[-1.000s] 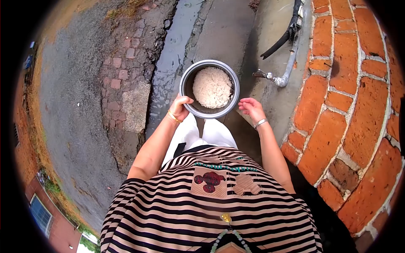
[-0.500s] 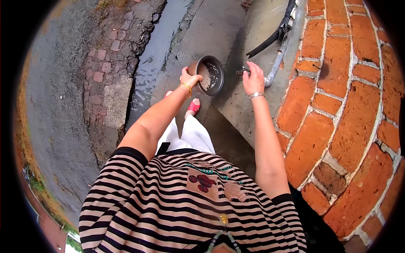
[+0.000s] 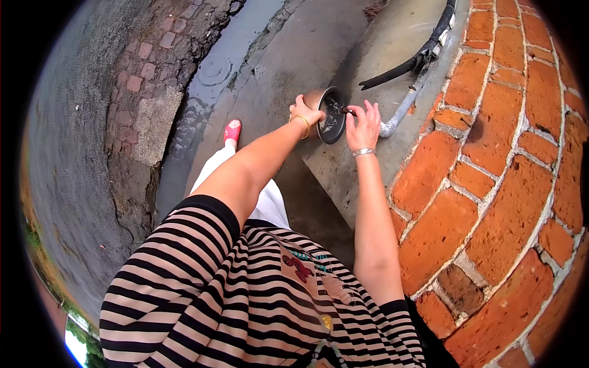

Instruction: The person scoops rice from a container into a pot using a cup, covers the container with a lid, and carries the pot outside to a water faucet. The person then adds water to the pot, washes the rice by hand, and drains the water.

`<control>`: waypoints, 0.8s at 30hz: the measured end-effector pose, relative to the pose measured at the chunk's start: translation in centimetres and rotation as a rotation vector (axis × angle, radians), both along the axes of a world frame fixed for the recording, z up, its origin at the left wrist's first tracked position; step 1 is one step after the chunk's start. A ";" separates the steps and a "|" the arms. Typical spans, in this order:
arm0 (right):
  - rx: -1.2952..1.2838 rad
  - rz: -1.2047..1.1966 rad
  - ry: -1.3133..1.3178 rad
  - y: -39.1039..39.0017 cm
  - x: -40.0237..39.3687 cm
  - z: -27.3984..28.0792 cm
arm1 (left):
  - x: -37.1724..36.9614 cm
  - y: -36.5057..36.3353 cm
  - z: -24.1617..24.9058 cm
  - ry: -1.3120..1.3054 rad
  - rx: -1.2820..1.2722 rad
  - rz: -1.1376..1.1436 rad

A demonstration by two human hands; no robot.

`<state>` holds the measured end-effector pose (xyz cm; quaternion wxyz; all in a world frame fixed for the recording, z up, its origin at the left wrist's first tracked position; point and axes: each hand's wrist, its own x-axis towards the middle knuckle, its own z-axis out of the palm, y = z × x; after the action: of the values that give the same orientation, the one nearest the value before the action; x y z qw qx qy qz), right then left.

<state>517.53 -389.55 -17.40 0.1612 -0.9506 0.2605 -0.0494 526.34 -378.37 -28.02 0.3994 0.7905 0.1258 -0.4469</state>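
Observation:
My left hand (image 3: 307, 115), with a gold bangle at its wrist, is closed on the rim of a metal bowl (image 3: 331, 126). The bowl is tilted with its mouth toward the right, and whitish specks show on its dark inside. Close by its right rim, my right hand (image 3: 363, 127) has thumb and forefinger at a small dark tap (image 3: 348, 110), the other fingers raised. Most of the tap is hidden behind this hand.
A grey pipe (image 3: 402, 113) runs along the foot of the brick wall (image 3: 491, 147) on the right. Above it hangs a black hose (image 3: 392, 72). Water lies in a gutter (image 3: 211, 76) to the left, beside broken paving (image 3: 156, 126). One red shoe (image 3: 232, 130) shows.
The bowl has moved right and tipped further, up to my right hand; the pale contents seen before are now mostly out of sight. My right thumb and forefinger have come together at the tap.

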 end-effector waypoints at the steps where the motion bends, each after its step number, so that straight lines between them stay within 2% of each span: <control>1: 0.007 0.009 -0.020 0.0 -0.1 -0.2 | -0.1 -0.4 0.2 -0.002 0.000 -0.003; 16: 0.030 0.058 -0.043 -0.7 0.0 -0.6 | 0.6 0.4 1.5 0.079 -0.026 -0.046; 24: 0.012 0.060 -0.020 -0.7 0.0 -0.6 | 2.0 0.4 -0.4 -0.025 -0.068 -0.019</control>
<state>517.58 -390.23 -18.04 0.1707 -0.9566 0.2303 -0.0524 528.37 -377.97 -28.42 0.4234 0.7831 0.0980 -0.4449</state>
